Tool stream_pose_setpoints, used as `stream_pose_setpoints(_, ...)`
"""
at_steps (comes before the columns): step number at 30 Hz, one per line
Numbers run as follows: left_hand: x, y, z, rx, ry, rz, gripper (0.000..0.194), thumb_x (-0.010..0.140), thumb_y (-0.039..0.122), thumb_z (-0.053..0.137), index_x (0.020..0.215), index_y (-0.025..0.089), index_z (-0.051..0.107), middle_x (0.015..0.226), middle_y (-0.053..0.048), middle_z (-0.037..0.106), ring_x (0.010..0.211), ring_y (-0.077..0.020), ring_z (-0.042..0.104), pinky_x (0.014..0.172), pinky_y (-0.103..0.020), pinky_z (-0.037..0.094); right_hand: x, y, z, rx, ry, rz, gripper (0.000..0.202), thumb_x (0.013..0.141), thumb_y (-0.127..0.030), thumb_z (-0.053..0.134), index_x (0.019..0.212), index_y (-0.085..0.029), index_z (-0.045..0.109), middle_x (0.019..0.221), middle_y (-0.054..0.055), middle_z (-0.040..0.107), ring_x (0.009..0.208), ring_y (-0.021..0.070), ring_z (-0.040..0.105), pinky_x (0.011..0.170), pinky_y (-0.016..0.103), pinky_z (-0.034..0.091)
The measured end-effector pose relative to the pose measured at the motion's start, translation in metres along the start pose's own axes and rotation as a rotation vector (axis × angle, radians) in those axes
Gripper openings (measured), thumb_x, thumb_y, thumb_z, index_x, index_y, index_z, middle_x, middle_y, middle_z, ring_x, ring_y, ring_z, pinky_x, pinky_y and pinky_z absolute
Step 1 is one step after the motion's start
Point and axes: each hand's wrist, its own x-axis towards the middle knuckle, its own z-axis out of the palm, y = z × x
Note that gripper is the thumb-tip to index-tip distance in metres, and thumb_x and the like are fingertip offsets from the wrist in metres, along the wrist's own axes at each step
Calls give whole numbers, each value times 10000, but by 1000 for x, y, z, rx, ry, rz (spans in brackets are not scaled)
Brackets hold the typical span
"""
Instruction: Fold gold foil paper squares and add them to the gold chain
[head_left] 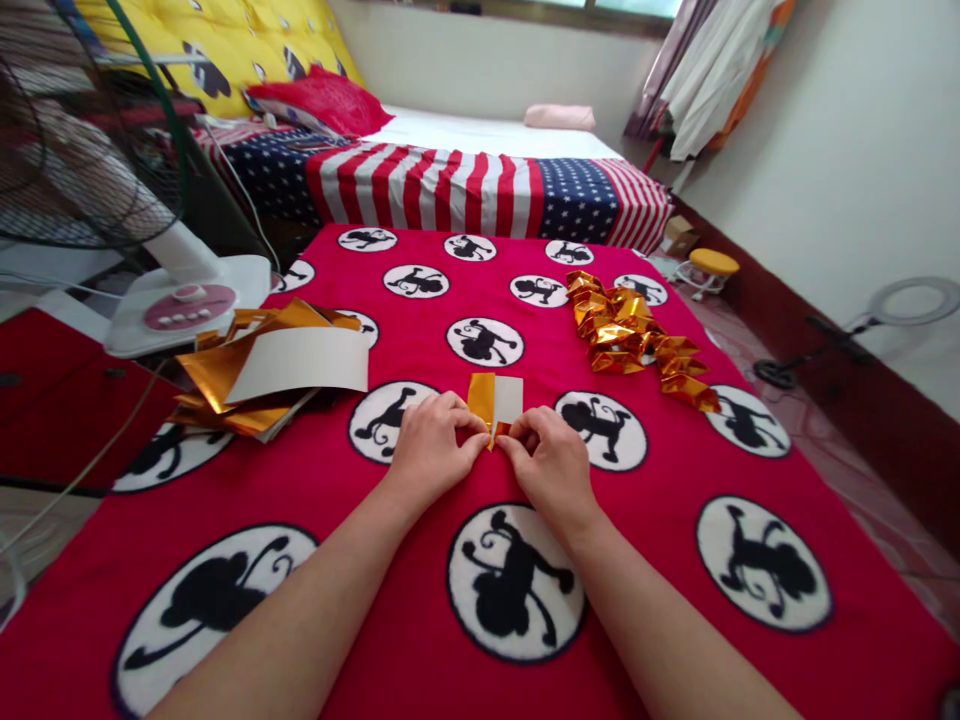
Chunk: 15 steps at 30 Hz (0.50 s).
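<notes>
A small piece of gold foil paper (481,392), partly folded, lies on the pink blanket with its white back (509,396) showing on the right half. My left hand (435,440) pinches its near left corner between thumb and fingers. On the near right corner, my right hand (546,455) does the same, with a bit of gold folded over at the fingertips. Both hands rest close together in the middle of the blanket (420,620). Fingertips hide part of the near edge.
To the left lies a stack of gold and white paper sheets (300,365), next to a fan (187,290). Several folded gold foil pieces (615,325) are piled at the right. Behind stands a bed with a flag-patterned cover (435,190); a yellow stool (714,262) is at the right.
</notes>
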Motion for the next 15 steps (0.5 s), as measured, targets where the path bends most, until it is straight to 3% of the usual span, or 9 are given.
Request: stream_pose_setpoints(15, -1, 0, 0, -9, 0, 8, 88, 787, 306, 687, 776, 248, 752, 901, -24, 660, 918, -219, 581, 837, -370, 425, -1, -7, 2, -174, -16, -21, 177, 797, -232, 684, 711, -212, 531, 757, -13, 596, 695, 151, 536, 615, 273, 327)
